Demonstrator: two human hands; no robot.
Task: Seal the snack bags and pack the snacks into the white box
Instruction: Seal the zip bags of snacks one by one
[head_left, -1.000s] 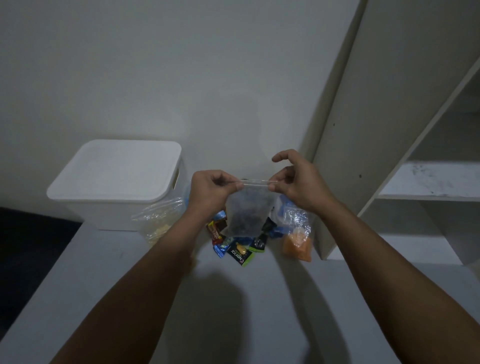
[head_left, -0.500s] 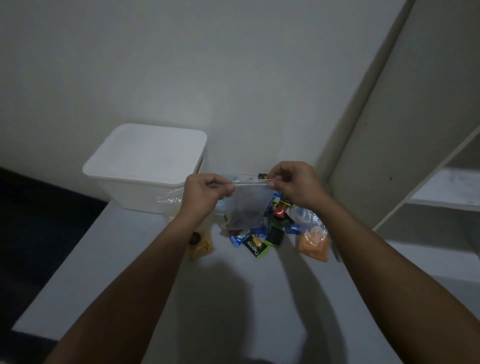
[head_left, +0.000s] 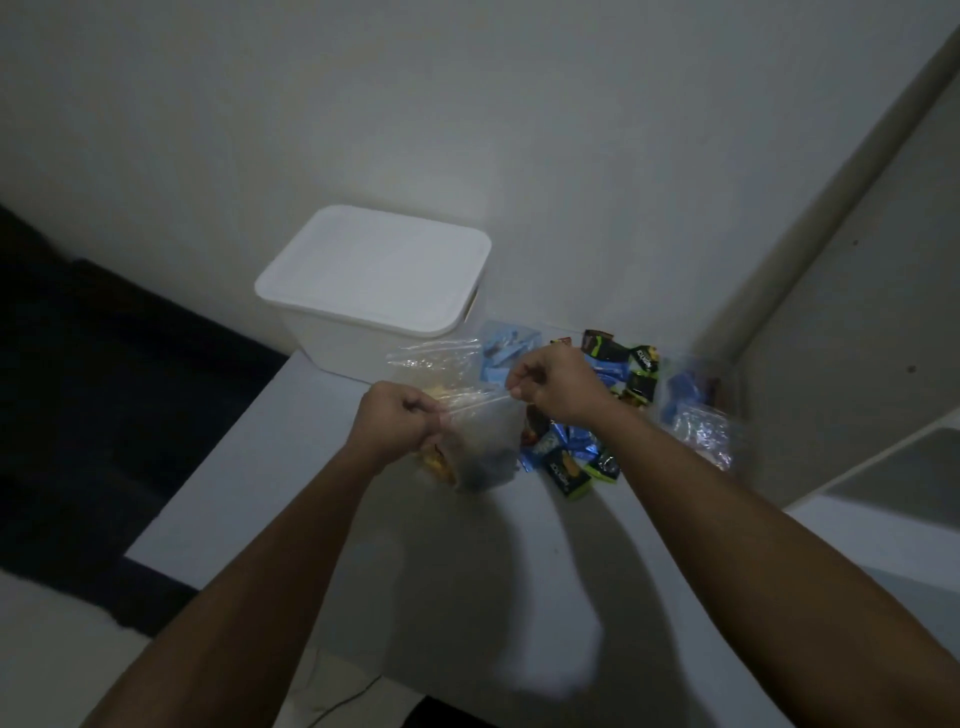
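Clear snack bag (head_left: 480, 431) pinched by left hand (head_left: 397, 423), right hand (head_left: 558, 382).

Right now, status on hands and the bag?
Left hand and right hand pinch clear bag top. White box lidded. Loose snacks on table.

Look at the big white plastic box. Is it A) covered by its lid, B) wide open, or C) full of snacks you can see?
A: the white plastic box by the wall has its flat white lid sitting on top, so nothing inside shows.
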